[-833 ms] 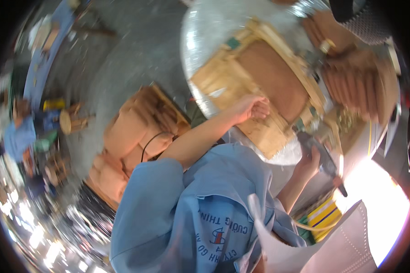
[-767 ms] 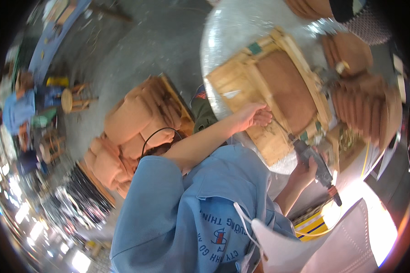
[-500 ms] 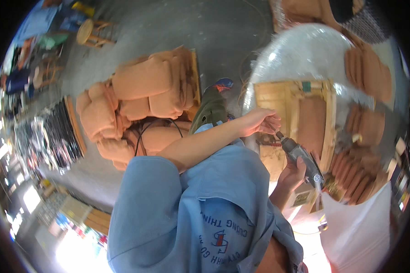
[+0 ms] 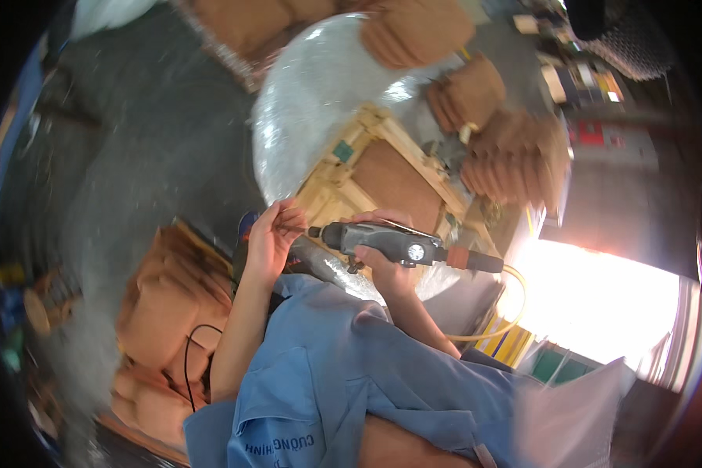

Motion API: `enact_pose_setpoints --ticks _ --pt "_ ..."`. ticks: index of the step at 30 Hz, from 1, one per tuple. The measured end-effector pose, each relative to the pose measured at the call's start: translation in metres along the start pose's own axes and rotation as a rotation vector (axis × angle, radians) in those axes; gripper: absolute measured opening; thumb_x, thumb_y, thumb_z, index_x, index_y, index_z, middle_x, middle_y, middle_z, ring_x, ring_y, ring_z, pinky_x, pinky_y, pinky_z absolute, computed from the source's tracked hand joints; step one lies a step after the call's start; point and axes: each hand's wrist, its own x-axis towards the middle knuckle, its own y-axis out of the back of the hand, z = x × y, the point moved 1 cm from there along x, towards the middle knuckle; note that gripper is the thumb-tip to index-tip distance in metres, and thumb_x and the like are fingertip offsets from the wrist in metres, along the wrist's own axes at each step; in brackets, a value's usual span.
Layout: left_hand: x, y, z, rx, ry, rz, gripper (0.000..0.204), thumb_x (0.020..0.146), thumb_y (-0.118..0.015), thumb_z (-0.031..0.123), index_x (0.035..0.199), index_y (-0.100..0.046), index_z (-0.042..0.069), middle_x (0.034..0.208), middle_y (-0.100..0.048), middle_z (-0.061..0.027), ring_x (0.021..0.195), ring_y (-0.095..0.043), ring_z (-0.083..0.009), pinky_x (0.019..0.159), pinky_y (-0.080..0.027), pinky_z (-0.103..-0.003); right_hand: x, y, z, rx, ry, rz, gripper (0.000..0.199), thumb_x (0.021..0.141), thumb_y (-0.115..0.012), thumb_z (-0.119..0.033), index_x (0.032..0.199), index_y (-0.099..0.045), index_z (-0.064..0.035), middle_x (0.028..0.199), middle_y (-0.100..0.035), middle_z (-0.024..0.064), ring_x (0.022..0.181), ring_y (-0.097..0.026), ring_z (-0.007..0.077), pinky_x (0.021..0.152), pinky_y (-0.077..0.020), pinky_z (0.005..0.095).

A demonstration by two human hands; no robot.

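Note:
My right hand (image 4: pixel 384 273) is wrapped round the grey and black body of an air screwdriver (image 4: pixel 394 243), which lies level and points left. A yellow hose (image 4: pixel 520 308) runs from its back end. At the tool's tip my left hand (image 4: pixel 269 243) has its fingers curled together beside the thin bit; whether they hold the bit or a small screw cannot be made out. Just beyond both hands a pale wooden frame (image 4: pixel 437 181) with a brown panel (image 4: pixel 394 178) rests on a round surface wrapped in clear plastic (image 4: pixel 292 101).
Stacks of tan cushions (image 4: pixel 515 156) stand to the right and behind the frame. More tan cushions (image 4: pixel 164 312) are piled at my left on a pallet. A wooden stool (image 4: pixel 47 304) stands at far left. Bright daylight comes through an opening (image 4: pixel 593 304) at right.
My view has turned to the right. The screwdriver has swung from pointing up-left to nearly level, and my left hand has closed in at its tip.

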Motion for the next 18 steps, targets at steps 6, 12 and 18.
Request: enact_pose_setpoints --ticks 6,12,18 --pt "0.036 -0.010 0.004 0.111 0.178 -0.040 0.029 0.112 -0.060 0.025 0.127 -0.066 0.001 0.108 -0.075 -0.0111 0.099 -0.075 -0.0212 0.088 -0.065 -0.035 -0.017 0.022 0.007 0.005 0.088 0.228 0.059 0.080 -0.076 0.008 0.132 -0.049 -0.0032 0.124 -0.070 0.0204 0.124 -0.070 0.0330 0.105 -0.0576 0.0459" --pt "0.063 -0.039 -0.007 0.264 0.340 -0.093 0.028 0.111 -0.063 0.022 0.126 -0.068 0.000 0.110 -0.074 -0.0115 0.098 -0.075 -0.0223 0.089 -0.065 -0.036 -0.042 0.033 0.004 0.242 0.159 0.551 0.066 0.078 -0.076 0.007 0.135 -0.045 -0.0054 0.125 -0.068 0.0212 0.125 -0.069 0.0368 0.105 -0.0571 0.0473" --pt "0.086 -0.069 -0.013 0.396 0.465 -0.256 0.026 0.109 -0.067 0.020 0.122 -0.070 -0.002 0.103 -0.076 -0.0116 0.091 -0.078 -0.0215 0.085 -0.067 -0.032 -0.051 0.048 0.005 0.216 0.191 0.688 0.070 0.081 -0.069 0.002 0.145 -0.044 -0.0084 0.132 -0.066 0.0221 0.125 -0.067 0.0364 0.115 -0.0513 0.0511"
